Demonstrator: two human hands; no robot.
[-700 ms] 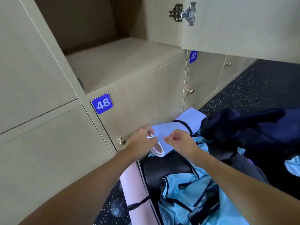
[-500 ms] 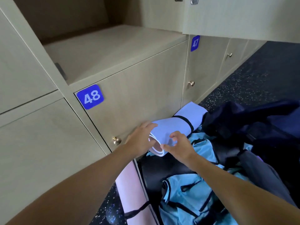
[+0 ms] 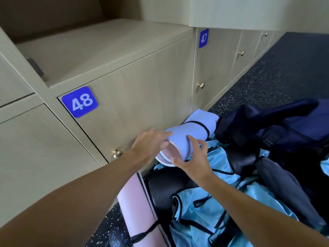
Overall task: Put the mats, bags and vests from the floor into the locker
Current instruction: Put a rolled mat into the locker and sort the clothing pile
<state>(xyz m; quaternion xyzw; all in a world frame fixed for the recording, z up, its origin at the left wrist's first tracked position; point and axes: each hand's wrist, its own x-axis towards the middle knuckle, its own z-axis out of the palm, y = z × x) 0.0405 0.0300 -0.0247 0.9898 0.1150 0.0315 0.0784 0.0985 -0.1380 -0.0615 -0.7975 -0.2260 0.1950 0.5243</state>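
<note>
Lavender mat (image 3: 195,129) lies rolled on the floor (image 3: 284,68) against the base of the door marked 48 (image 3: 80,102), its far end pointing to 1 o'clock and a black strap round its middle. Our left hand (image 3: 149,145) is on the near end, fingers over the top and thumb at the mouth of the roll, which we read as a pinch on the outer wrap. Our right hand (image 3: 192,157) spans the same end with fingers spread wide, index on top and thumb at the lower rim, not closed. We expect light, soft foam that bends and is grippy, not slippery. The near end gapes loose, so pulling on the wrap alone may unroll it. Better to cup under the body near the strap with one hand on each side. The target, the open locker (image 3: 106,50), sits at 11 o'clock, above door 48, and looks deep. The open door (image 3: 249,13) hangs overhead at 1 o'clock, so we lift along the locker front and watch that edge. There is clutter at 3 to 6 o'clock: navy bag (image 3: 267,125), blue vests (image 3: 204,211), black mat (image 3: 165,184), pink mat (image 3: 137,202). The lavender mat rests partly on the vests, so a snag is possible.
</note>
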